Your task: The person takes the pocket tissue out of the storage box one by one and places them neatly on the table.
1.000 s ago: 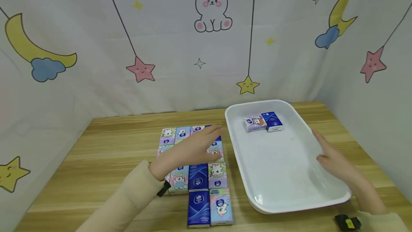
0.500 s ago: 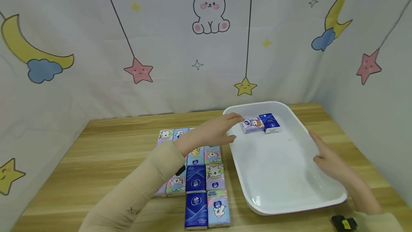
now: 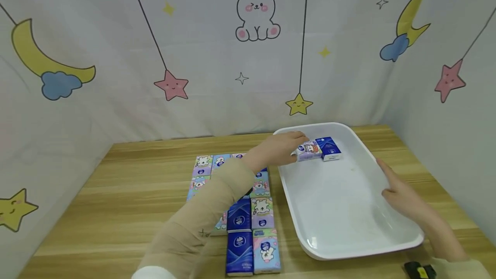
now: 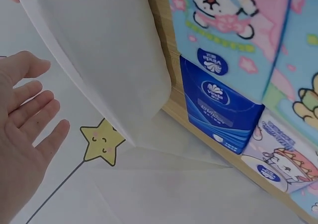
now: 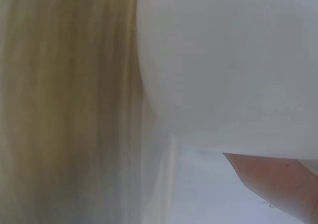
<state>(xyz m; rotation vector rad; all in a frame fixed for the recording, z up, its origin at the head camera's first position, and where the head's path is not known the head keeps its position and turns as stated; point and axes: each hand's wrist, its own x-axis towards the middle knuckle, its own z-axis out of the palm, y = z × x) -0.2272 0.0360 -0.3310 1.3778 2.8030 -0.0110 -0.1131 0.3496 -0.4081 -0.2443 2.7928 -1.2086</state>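
Note:
My left hand [image 3: 280, 147] reaches over the left rim of a white plastic tray [image 3: 329, 210], fingers loosely bent. Its fingertips are by the left end of a purple tissue pack [image 3: 309, 150] in the tray. A dark blue tissue pack [image 3: 328, 147] lies against that pack's right side. In the left wrist view the hand [image 4: 30, 119] has its fingers spread, with nothing visible between them. My right hand [image 3: 407, 199] holds the tray's right rim, index finger along the edge and thumb on the inner side; its other fingers are hidden. The right wrist view shows one finger [image 5: 273, 184] beyond the tray's edge.
Left of the tray, several tissue packs lie in a block of rows on the wooden table [image 3: 104, 197]. A blue pack [image 3: 239, 251] and a bunny-print pack [image 3: 266, 249] form its front row. My left forearm covers part of the block. A patterned cloth [image 3: 209, 46] hangs behind.
My left hand has moved right, from above the block of packs to the tray, reaching the purple pack. The right hand stays on the tray's rim.

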